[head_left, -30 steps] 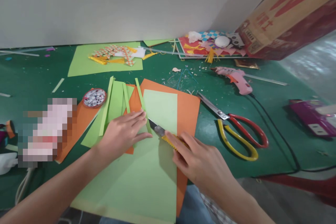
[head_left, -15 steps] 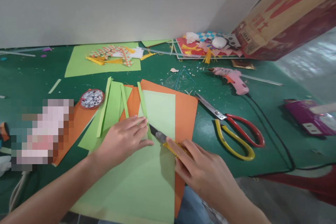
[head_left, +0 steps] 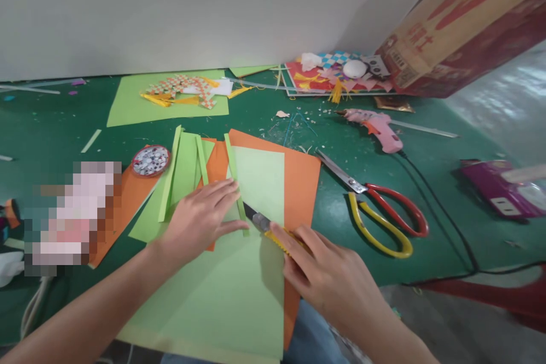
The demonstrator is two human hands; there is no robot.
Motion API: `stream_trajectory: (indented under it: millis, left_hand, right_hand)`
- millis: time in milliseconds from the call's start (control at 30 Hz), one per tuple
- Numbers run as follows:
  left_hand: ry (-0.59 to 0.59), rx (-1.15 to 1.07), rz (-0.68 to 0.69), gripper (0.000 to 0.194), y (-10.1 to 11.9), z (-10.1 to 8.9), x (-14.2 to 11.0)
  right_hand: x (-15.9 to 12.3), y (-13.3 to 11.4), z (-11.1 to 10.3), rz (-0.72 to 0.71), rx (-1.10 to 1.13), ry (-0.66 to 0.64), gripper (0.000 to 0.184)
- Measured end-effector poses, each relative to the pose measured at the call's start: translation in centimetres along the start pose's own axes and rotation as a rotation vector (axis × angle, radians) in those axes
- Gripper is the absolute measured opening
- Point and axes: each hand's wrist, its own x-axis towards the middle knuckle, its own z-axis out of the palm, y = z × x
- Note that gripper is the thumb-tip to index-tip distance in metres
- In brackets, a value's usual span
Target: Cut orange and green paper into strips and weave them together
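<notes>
Metal scissors with red and yellow handles [head_left: 384, 207] lie by your orange paper sheet [head_left: 301, 182], a pink glue gun [head_left: 377, 128] beyond, on the green desk [head_left: 256, 114] below a grey wall [head_left: 170, 11]. Your right hand [head_left: 324, 267] holds a yellow utility knife [head_left: 265, 224], blade beside the narrow green paper strip [head_left: 232, 162]; your left hand [head_left: 202, 213], thumb spread wide, touches that strip.

In front of us, a top sheet [head_left: 251, 284] lies over an under-sheet [head_left: 301, 182]. Our left hand [head_left: 202, 213] is on its left part, fingertips at a strip [head_left: 231, 153]; 2 more strips [head_left: 169, 179] lie farther left, then a dish [head_left: 151, 160]. Our right hand [head_left: 322, 259] has the cutter [head_left: 261, 222] just right of that first strip. Scissors [head_left: 362, 188] lie right of the sheets, a glue gun [head_left: 379, 128] behind them. At the back, we see a woven piece [head_left: 183, 84] on a backing sheet [head_left: 128, 103], well left of a bag [head_left: 464, 34].
</notes>
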Motion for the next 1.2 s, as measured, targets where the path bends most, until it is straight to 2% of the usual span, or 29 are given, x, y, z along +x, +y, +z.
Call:
stream_trajectory:
  millis: [600,1033,1200]
  left_hand:
    - [-0.012,0.012,-0.003,0.04,0.0,0.1,-0.1]
    - [0.021,0.014,0.025,0.041,0.2,-0.2,0.1]
    - [0.032,0.032,0.068,0.029,0.8,-0.7,0.3]
  right_hand:
    - [1.2,0.4,0.6,0.028,-0.039,0.013,0.039]
    - [1.8,0.6,0.9,0.02,-0.044,0.047,0.038]
    - [0.9,0.1,0.2,0.008,-0.013,0.031,0.037]
